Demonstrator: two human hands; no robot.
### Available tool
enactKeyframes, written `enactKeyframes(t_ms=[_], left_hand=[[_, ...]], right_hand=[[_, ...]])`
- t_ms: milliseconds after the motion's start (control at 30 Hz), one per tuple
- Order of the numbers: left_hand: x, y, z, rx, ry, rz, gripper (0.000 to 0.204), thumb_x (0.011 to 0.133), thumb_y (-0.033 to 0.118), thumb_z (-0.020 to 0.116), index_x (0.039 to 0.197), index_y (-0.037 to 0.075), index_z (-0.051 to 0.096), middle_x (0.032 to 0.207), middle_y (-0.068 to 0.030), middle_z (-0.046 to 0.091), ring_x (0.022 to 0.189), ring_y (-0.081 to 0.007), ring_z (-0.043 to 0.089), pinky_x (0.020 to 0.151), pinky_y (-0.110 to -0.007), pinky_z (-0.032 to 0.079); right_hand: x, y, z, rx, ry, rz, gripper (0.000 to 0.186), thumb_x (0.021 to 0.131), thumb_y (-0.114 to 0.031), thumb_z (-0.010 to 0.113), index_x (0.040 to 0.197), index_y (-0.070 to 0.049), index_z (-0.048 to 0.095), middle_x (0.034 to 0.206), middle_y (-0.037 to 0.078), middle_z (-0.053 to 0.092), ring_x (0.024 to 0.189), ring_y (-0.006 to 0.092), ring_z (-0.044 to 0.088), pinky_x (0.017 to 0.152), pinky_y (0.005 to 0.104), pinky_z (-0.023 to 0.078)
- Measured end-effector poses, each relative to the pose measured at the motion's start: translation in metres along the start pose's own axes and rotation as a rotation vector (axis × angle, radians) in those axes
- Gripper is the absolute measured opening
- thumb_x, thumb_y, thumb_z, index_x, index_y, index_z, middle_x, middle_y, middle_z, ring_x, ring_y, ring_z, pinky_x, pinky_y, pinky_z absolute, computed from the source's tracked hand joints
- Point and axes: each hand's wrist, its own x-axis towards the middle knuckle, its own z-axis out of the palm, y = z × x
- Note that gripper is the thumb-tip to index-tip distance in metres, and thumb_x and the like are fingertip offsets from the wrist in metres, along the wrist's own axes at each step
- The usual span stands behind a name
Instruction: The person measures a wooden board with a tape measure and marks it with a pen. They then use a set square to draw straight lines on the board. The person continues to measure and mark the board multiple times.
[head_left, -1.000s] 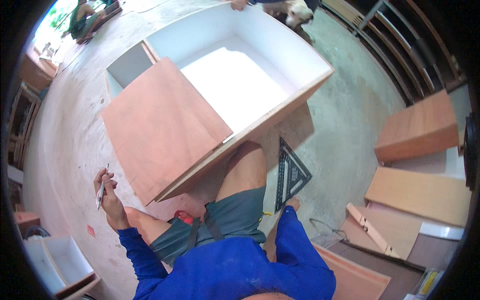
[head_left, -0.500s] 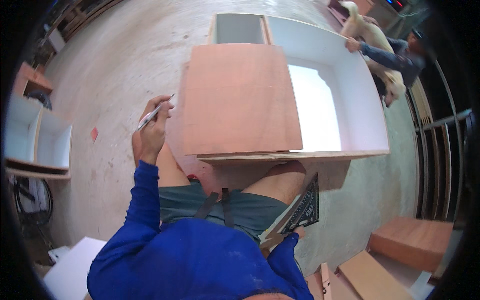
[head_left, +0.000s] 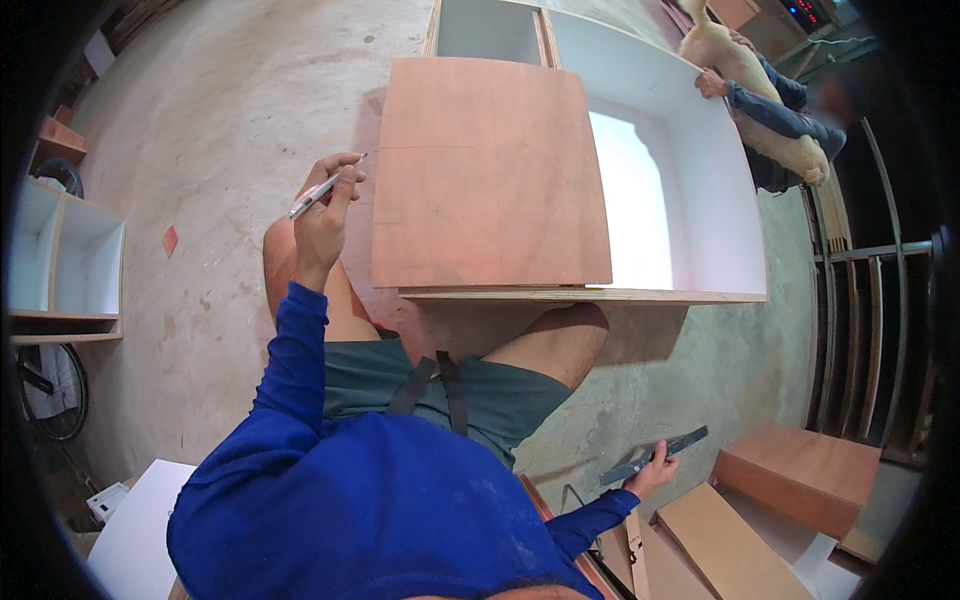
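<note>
My left hand [head_left: 327,215] grips a slim silver pen [head_left: 312,195] just left of a reddish plywood board [head_left: 490,170], its tip close to the board's left edge. The board lies across a white-lined wooden cabinet [head_left: 705,210], covering its lower left part. My right hand [head_left: 655,468] holds a dark triangular square [head_left: 630,470], seen nearly edge-on, out at my right side below the cabinet. My bent legs are at the cabinet's near edge.
A co-worker's hand [head_left: 711,84] rests on the cabinet's right rim beside a pale dog [head_left: 740,70]. A smaller white cabinet [head_left: 85,255] and wheel stand at left. Plywood pieces [head_left: 780,480] lie bottom right; dark racks [head_left: 870,340] line the right.
The view has swung, squaring up the cabinet. My left hand with the pen has risen toward the board. My right hand has lifted the square off the floor and moved it rightward.
</note>
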Motion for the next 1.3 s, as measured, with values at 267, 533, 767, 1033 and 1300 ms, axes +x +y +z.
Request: enactKeyframes(t_ms=[267, 533, 767, 1033, 1300], left_hand=[[0.011, -0.004, 0.016, -0.081, -0.012, -0.063, 0.028, 0.114, 0.025, 0.060, 0.128, 0.003, 0.070, 0.102, -0.0053, 0.076, 0.090, -0.0084, 0.064, 0.082, -0.025, 0.053], [0.018, -0.026, 0.005, -0.053, 0.021, -0.069, 0.024, 0.112, 0.024, 0.060, 0.126, 0.006, 0.069, 0.103, -0.0049, 0.075, 0.091, -0.0086, 0.065, 0.083, -0.027, 0.054], [0.011, -0.061, 0.007, 0.022, 0.049, -0.088, 0.027, 0.112, 0.028, 0.061, 0.128, 0.008, 0.068, 0.106, -0.0041, 0.076, 0.093, -0.0109, 0.064, 0.087, -0.029, 0.054], [-0.010, -0.083, -0.013, 0.116, 0.069, -0.151, 0.027, 0.110, 0.028, 0.066, 0.129, 0.009, 0.068, 0.108, -0.0052, 0.074, 0.095, -0.0122, 0.067, 0.086, -0.030, 0.055], [-0.007, -0.091, 0.002, 0.076, 0.073, -0.135, 0.031, 0.106, 0.030, 0.069, 0.129, 0.008, 0.067, 0.102, -0.0096, 0.074, 0.087, -0.0179, 0.070, 0.076, -0.034, 0.057]], right_hand=[[-0.077, -0.143, 0.035, -0.237, -0.258, -0.614, 0.026, 0.098, -0.009, 0.079, 0.109, -0.004, 0.056, 0.088, 0.003, 0.052, 0.079, 0.0185, 0.051, 0.070, 0.0343, 0.043], [-0.089, -0.227, 0.156, -0.452, -0.941, -1.548, 0.025, 0.073, -0.001, 0.075, 0.094, -0.010, 0.064, 0.084, 0.006, 0.053, 0.078, 0.0278, 0.054, 0.071, 0.0423, 0.043], [-0.094, -0.247, 0.266, -0.425, -1.241, -1.745, 0.022, 0.080, -0.006, 0.071, 0.101, -0.014, 0.066, 0.089, 0.004, 0.054, 0.086, 0.0248, 0.056, 0.078, 0.0405, 0.045], [-0.087, -0.226, 0.303, -0.488, -1.213, -1.759, 0.027, 0.078, -0.006, 0.071, 0.104, -0.011, 0.065, 0.092, 0.006, 0.055, 0.088, 0.0275, 0.056, 0.079, 0.0428, 0.045], [-0.078, -0.218, 0.308, -0.434, -1.250, -1.776, 0.031, 0.076, -0.005, 0.071, 0.105, -0.011, 0.064, 0.091, 0.006, 0.053, 0.086, 0.0279, 0.054, 0.077, 0.0424, 0.044]])
